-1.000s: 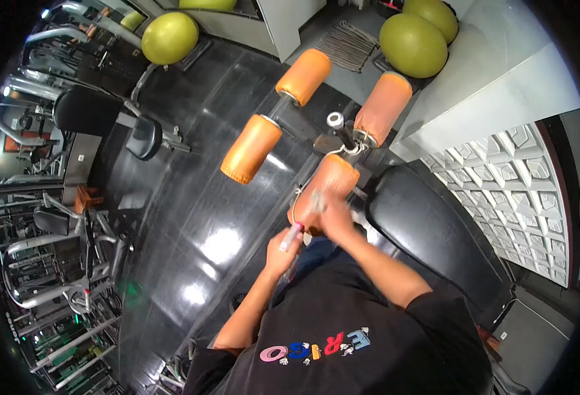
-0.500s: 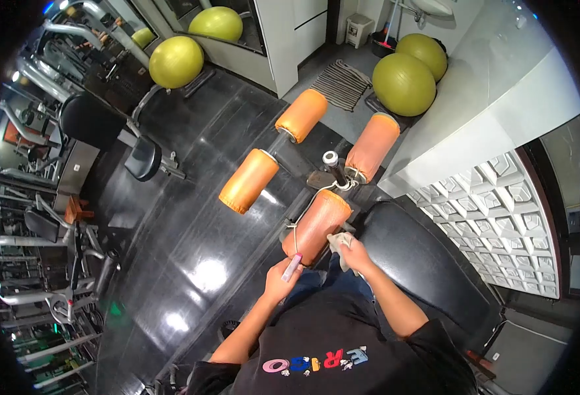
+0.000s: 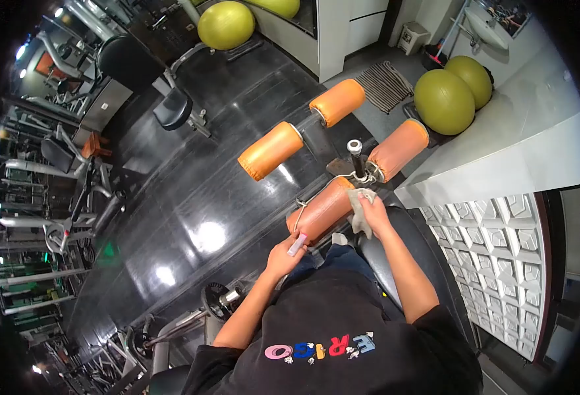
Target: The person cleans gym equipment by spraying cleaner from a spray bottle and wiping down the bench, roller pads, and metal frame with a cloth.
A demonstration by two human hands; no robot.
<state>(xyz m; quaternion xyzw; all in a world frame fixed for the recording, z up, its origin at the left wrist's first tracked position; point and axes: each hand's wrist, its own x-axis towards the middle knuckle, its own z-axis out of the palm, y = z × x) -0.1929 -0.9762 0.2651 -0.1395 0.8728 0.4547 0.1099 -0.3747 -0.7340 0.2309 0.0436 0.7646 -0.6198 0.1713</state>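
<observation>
My left hand (image 3: 282, 258) is closed around a small white-and-pink stick-shaped item (image 3: 298, 245), whose exact kind I cannot make out. It is beside the lower end of the near orange foam roller (image 3: 329, 209), which has a pale cord (image 3: 301, 214) looped over it. A beige cloth (image 3: 359, 222) hangs from my right hand (image 3: 374, 212), closed on it at the roller's other end. Just beyond, a dark upright post with a silver cap (image 3: 354, 146) rises between this roller and another orange roller (image 3: 400, 149).
Two brighter orange rollers (image 3: 271, 150) sit farther out on the same machine. A black padded bench (image 3: 402, 247) lies under my right arm. Green exercise balls (image 3: 444, 102) stand by the wall, and a weight machine seat (image 3: 172, 108) is at left.
My right hand has moved up along the near roller with the cloth, toward its far end. My left hand keeps hold of the small item. The whole view has shifted and turned.
</observation>
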